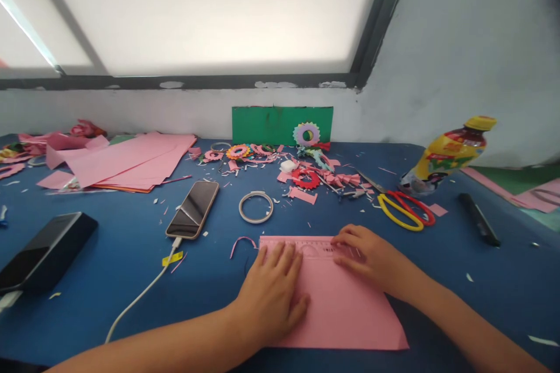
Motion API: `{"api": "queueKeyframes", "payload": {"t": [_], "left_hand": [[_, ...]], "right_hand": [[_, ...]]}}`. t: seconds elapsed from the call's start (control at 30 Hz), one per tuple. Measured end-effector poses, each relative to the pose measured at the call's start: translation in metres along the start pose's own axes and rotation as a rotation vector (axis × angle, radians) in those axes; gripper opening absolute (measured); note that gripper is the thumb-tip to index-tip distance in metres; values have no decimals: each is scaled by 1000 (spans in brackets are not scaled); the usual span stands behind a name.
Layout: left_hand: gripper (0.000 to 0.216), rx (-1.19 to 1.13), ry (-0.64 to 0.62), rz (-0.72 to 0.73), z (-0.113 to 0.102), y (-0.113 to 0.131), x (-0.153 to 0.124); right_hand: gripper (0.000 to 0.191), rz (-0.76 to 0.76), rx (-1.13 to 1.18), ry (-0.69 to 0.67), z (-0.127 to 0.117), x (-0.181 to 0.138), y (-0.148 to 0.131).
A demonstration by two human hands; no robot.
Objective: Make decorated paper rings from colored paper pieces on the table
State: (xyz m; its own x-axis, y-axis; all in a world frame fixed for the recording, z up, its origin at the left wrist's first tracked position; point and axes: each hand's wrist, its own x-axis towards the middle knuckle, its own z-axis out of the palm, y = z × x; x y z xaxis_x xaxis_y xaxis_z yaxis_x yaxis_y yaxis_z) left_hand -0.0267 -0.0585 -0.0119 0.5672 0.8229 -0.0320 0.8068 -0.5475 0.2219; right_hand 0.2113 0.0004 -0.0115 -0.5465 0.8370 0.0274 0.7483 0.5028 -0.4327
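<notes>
A sheet of pink paper lies flat on the blue table in front of me. Along its far edge rests a clear ruler with printed marks. My left hand is spread on the paper, its fingertips on the left part of the ruler. At the ruler's right end, the fingers of my right hand stretch over it and touch it, with thumb and fingers apart. Just left of the paper's far corner lies a thin curled pink strip.
Scissors lie at right, near a tilted drink bottle and a black pen-like object. A ring of tape, a cabled phone and a black box are at left. Paper scraps and pink sheets lie farther back.
</notes>
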Motion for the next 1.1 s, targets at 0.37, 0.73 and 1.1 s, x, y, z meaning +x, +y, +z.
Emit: {"api": "queueKeyframes", "payload": {"t": [0.37,0.73,1.1], "left_hand": [[62,-112,-28,5,0,-6,1],[65,-99,20,-178,-25,-26,19],[9,-361,-221,-351,-64,-31,53]], "right_hand": [[25,30,-37,45,8,-1,10],[20,250,29,-183,-11,-5,2],[27,296,115,287,-39,-13,28]]}}
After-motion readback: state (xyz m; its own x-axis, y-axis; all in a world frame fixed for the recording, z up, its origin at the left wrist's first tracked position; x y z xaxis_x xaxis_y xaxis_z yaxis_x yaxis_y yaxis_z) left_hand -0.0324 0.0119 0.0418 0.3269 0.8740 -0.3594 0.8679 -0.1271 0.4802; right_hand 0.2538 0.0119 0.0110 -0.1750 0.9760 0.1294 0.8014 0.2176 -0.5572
